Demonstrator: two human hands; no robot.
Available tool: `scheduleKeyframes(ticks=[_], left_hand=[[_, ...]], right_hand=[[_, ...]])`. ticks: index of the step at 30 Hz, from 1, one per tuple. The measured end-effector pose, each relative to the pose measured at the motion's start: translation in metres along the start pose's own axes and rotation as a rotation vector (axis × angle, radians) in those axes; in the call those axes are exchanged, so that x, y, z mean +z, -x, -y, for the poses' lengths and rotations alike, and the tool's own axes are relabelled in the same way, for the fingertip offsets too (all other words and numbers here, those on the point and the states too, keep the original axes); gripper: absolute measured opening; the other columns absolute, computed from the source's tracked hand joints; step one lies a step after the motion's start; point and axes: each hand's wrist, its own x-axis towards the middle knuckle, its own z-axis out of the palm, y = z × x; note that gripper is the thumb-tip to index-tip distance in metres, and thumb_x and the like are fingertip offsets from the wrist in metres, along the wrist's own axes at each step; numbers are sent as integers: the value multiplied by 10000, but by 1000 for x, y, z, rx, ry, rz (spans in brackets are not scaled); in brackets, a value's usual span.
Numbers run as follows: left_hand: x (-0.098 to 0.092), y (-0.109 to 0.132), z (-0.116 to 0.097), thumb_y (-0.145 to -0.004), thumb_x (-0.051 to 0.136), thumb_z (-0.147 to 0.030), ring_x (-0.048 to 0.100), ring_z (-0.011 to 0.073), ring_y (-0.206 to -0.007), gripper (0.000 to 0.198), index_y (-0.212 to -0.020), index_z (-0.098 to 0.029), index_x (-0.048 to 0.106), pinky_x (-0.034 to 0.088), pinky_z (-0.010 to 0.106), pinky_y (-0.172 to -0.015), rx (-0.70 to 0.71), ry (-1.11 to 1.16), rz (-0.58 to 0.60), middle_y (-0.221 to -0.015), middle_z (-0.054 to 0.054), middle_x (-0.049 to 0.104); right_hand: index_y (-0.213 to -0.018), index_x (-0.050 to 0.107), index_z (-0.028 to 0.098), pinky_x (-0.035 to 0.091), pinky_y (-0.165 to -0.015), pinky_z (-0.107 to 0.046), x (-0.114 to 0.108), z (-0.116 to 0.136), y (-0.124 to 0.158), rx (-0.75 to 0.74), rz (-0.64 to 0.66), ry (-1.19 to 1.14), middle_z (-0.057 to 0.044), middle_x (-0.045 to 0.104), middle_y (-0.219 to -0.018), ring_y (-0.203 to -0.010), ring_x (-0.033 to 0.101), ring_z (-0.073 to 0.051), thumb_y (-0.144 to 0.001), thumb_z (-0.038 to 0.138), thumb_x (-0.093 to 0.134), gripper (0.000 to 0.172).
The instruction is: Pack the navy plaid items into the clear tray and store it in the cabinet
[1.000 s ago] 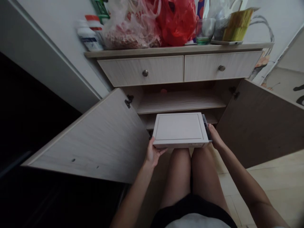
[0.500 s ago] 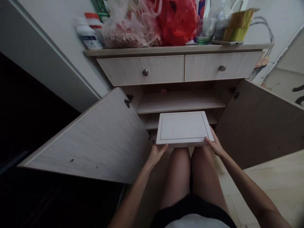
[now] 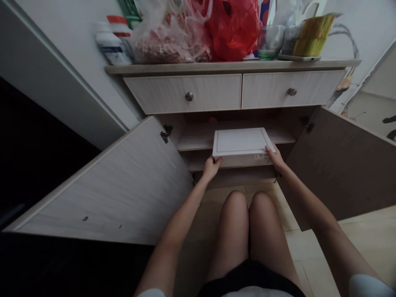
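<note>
Gripping a flat white box (image 3: 241, 142) at mid-frame, left hand (image 3: 211, 168) and right hand (image 3: 275, 158) pinch its near corners, keeping it level, its far end over the cabinet shelf (image 3: 194, 138) between open doors (image 3: 123, 181).

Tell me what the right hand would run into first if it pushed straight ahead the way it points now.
The right hand already grips the white box at its near right corner. Pushed straight on, it would probably meet the front edge of the cabinet shelf first, though depth is unclear.

Box (image 3: 241, 142) on shelf (image 3: 194, 142), below drawers (image 3: 185, 93)
</note>
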Motion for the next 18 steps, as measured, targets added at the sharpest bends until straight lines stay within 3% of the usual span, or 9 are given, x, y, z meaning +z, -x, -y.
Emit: scheduleKeyframes(ticks=[5,14,16,18], left_hand=[[7,-30,0,-827,704,-481,695,284,-1030,453,-1109,-127,689,516,366,-912,-18,-78,8,-1063,137,765],[13,-52,6,-872,668,-489,706,294,-1020,433,-1073,-106,695,541,366,-879,-22,-188,29,-1027,172,755],[16,-53,6,-881,665,-482,680,317,-1124,495,-1196,-100,653,532,390,-934,-18,-216,-18,-1140,204,729],[21,-52,4,-886,672,-456,585,328,-1295,628,-1387,-105,530,497,412,-1027,49,-246,-126,-1379,238,608]], right_hand=[[-1290,647,223,379,-1148,-479,6,-9,-29,-9,6,19,-109,653,-1329,-1291,561,-304,-694,887,569,895],[-1292,622,178,396,-1125,-492,8,-36,-59,-39,0,99,-156,625,-1349,-1272,567,-296,-783,835,517,838],[-1343,573,159,405,-1110,-499,11,-39,-62,-76,-57,162,-187,586,-1385,-1292,545,-304,-812,815,500,847],[-1409,500,149,405,-1106,-506,15,-38,-63,-166,-152,258,-210,536,-1420,-1321,512,-303,-860,768,482,827]])
